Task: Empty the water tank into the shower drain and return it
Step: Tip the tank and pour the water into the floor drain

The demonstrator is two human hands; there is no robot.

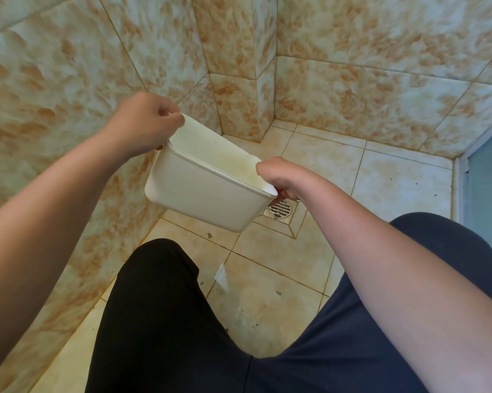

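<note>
Head view shows the white water tank [207, 191] held above the tiled floor [281, 256], left hand [145, 123] closed on its 10 o'clock end, right hand [281, 174] closed on its 4 o'clock end nearest the round drain [280, 209], mouth tipped away.

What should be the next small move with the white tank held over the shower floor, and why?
Probably tip the tank further, lowering its right corner toward the drain. The left hand and right hand each keep a grip on an end of its rim, the left end is already higher, and the drain lies just below the right end. No stream of water shows yet.
</note>
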